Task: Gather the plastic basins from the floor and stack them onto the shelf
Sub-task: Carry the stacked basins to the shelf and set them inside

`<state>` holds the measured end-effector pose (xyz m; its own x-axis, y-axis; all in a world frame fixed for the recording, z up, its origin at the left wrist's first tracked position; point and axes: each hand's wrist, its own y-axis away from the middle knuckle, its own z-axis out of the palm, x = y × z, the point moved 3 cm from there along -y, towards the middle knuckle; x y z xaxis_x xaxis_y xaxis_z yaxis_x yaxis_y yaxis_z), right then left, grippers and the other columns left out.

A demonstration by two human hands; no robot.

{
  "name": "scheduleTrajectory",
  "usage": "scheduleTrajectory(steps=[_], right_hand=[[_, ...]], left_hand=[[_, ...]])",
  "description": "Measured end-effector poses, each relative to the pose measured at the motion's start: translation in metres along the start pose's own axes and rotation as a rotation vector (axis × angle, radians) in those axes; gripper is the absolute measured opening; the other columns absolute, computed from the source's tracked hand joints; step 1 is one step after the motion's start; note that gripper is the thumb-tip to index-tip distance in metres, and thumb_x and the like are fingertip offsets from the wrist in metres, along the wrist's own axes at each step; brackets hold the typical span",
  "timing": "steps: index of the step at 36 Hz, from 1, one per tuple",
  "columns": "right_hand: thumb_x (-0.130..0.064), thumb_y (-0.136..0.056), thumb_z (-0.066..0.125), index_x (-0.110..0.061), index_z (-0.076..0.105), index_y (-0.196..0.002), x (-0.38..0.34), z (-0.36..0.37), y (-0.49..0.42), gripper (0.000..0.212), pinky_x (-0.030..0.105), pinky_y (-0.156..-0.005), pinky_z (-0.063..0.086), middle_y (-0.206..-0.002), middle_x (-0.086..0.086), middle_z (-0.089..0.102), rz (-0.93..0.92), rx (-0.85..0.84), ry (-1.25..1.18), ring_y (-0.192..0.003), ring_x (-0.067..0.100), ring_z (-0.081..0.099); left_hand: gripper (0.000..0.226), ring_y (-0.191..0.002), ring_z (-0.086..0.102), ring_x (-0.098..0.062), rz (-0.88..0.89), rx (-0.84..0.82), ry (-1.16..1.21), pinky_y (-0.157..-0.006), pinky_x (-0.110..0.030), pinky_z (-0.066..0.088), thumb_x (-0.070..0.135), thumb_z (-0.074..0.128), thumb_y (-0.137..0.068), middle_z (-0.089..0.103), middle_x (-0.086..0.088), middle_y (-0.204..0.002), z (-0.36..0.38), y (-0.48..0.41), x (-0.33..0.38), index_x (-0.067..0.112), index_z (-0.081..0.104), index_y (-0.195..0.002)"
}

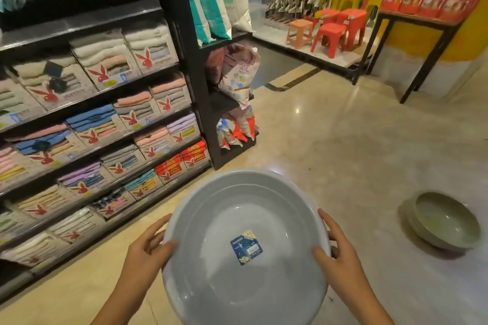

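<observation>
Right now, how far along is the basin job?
Done: nothing shows as shelved yet. In hand: the grey basin is held off the floor, left hand and right hand gripping opposite rims. Left: the green basins, seemingly nested, sit on the floor to the right.

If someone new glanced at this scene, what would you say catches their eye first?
Most likely the big grey basin, held at both rims by the left hand and right hand, with a blue sticker inside. Next, the green basins nested on the floor at right, and the towel shelves filling the left.
</observation>
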<state>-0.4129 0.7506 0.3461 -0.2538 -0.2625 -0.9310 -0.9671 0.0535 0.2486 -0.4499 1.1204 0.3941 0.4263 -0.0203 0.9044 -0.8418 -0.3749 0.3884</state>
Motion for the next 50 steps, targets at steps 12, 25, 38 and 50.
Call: scheduleTrajectory(steps=[12,25,38,50], right_hand=[[-0.006,-0.095,0.059,-0.045,0.038,-0.149,-0.003,0.035,-0.141,0.07,0.018,-0.073,0.058,-0.125,-0.021,0.058,0.04,0.084,0.027,-0.097,-0.008,0.064],[-0.024,-0.1,0.058,-0.038,0.026,-0.156,0.133,0.132,-0.294,0.067,0.049,-0.11,0.046,-0.156,-0.023,0.036,0.262,0.28,0.121,-0.144,0.004,0.037],[-0.057,-0.089,0.048,-0.058,0.017,-0.148,0.374,0.188,-0.446,0.066,0.047,-0.12,0.033,-0.155,-0.036,0.024,0.333,0.271,0.138,-0.147,-0.001,0.028],[-0.022,-0.099,0.056,-0.028,0.027,-0.158,0.514,0.232,-0.497,0.066,0.031,-0.112,0.034,-0.153,-0.016,0.036,0.326,0.288,0.179,-0.139,0.001,0.035]], left_hand=[[0.051,-0.104,0.071,-0.023,-0.026,-0.093,-0.063,-0.079,-0.055,0.061,0.011,0.073,-0.086,0.07,0.001,-0.121,0.054,-0.192,0.015,0.045,0.061,-0.123],[0.053,-0.105,0.062,-0.003,-0.076,-0.338,-0.412,-0.079,-0.037,0.059,0.014,0.072,-0.088,0.066,0.036,-0.106,0.133,-0.461,-0.051,0.055,0.056,-0.118],[0.053,-0.105,0.061,0.003,-0.092,-0.485,-0.644,-0.082,-0.032,0.054,0.015,0.071,-0.088,0.066,0.016,-0.121,0.237,-0.649,-0.272,0.034,0.058,-0.136],[0.053,-0.104,0.067,-0.015,-0.184,-0.471,-0.582,-0.087,-0.045,0.057,-0.003,0.07,-0.083,0.07,0.008,-0.119,0.267,-0.717,-0.426,0.033,0.064,-0.123]])
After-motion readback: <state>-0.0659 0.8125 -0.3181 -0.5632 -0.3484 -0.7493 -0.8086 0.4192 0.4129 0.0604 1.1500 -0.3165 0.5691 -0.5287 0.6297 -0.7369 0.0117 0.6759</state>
